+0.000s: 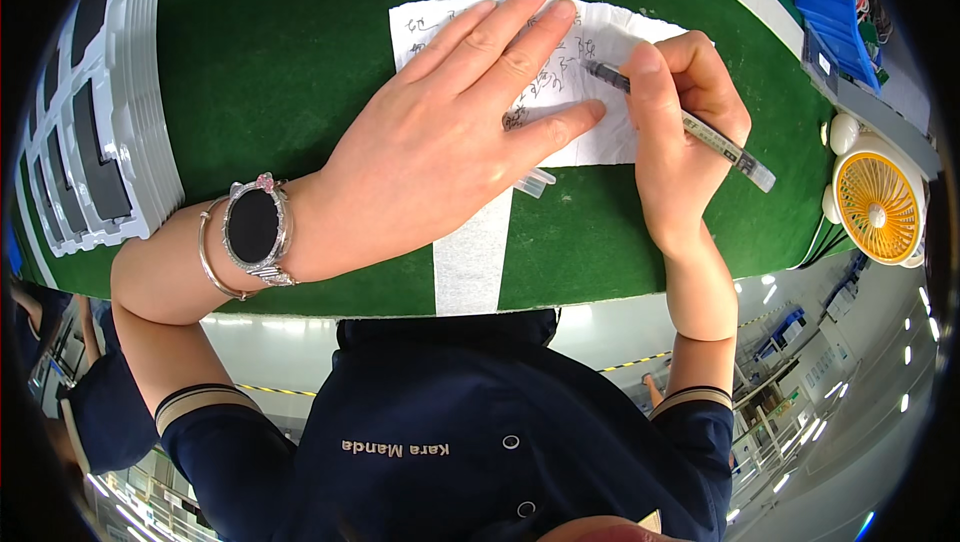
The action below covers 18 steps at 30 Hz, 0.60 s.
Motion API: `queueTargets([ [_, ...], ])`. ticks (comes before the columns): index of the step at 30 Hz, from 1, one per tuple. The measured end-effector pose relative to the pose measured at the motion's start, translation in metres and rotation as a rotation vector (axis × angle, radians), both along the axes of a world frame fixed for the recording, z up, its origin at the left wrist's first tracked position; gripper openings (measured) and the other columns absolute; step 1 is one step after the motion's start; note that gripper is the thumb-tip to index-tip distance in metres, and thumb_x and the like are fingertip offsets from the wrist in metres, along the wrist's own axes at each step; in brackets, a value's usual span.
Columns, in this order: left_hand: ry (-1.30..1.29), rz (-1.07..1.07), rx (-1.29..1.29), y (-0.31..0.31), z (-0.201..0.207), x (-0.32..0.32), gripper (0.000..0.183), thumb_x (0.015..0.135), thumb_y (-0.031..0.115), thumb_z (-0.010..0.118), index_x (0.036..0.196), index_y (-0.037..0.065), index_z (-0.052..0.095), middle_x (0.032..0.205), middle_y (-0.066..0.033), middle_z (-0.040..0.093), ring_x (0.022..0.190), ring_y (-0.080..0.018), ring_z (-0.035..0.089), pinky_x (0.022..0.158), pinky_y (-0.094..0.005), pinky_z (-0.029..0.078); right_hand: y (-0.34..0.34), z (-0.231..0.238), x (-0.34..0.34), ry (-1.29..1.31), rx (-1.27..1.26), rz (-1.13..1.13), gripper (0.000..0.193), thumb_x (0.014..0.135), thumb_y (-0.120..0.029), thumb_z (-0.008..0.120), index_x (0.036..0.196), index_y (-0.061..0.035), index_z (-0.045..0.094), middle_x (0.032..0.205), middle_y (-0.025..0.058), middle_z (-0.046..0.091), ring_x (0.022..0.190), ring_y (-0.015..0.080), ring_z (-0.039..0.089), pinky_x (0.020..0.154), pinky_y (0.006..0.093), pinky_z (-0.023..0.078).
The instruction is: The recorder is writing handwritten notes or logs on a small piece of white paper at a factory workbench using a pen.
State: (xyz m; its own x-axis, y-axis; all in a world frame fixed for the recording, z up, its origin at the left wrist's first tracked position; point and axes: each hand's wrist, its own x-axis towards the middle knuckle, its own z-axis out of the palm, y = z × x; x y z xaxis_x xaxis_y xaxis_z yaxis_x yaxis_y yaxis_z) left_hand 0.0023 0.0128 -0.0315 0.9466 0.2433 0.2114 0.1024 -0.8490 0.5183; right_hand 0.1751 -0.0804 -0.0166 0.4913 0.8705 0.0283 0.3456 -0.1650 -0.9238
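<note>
Pressed flat, fingers spread and open, on a crumpled white sheet of paper covered in handwriting [600,52]: the left hand [450,132], gripping nothing, a black oval-faced wristwatch with a silver band [254,227] and a thin silver bangle [208,262] on its wrist. Closed around a slim clear-barrelled pen with dark ink [690,127]: the right hand [680,132], fingers curled tight, pen tip down on the paper just beside the left fingertips. Lying toward the far edge of a green felt-covered worktop [280,62], across a pale grey stripe [470,262] running from far edge to near edge: the paper. Peeking out from under the left hand, touching the sheet's near edge: a small clear plastic pen cap [535,182]. At the worktop's left edge: stacked white moulded trays with dark slots [100,132]. At the right edge: a small white desk fan with an orange grille [878,204], and beyond it, at the far right corner, a blue plastic bin [830,2].
</note>
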Motion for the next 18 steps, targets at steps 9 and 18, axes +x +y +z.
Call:
queueTargets([
  [9, -0.008, 0.002, -0.015, 0.0004, -0.0004, 0.0001, 0.063, 0.063, 0.004, 0.070, 0.124, 0.016, 0.061, 0.143, -0.0237, 0.037, 0.132, -0.0401, 0.037, 0.102, -0.0499, 0.038, -0.0011, -0.0025, 0.0029, 0.025, 0.016, 0.002, 0.023, 0.090, -0.013, 0.064, 0.072, -0.0024, 0.054, 0.059, -0.0043, 0.051, 0.055, 0.0014, 0.041, 0.049, 0.0189, 0.033],
  [18, -0.020, 0.007, -0.026, -0.0002, -0.0005, 0.0003, 0.062, 0.063, 0.003, 0.070, 0.123, 0.016, 0.062, 0.143, -0.0237, 0.037, 0.132, -0.0403, 0.036, 0.102, -0.0502, 0.038, -0.0013, -0.0021, 0.0034, 0.030, 0.014, 0.017, 0.024, 0.090, -0.013, 0.063, 0.071, -0.0028, 0.053, 0.058, -0.0048, 0.050, 0.055, 0.0011, 0.040, 0.048, 0.0191, 0.032],
])
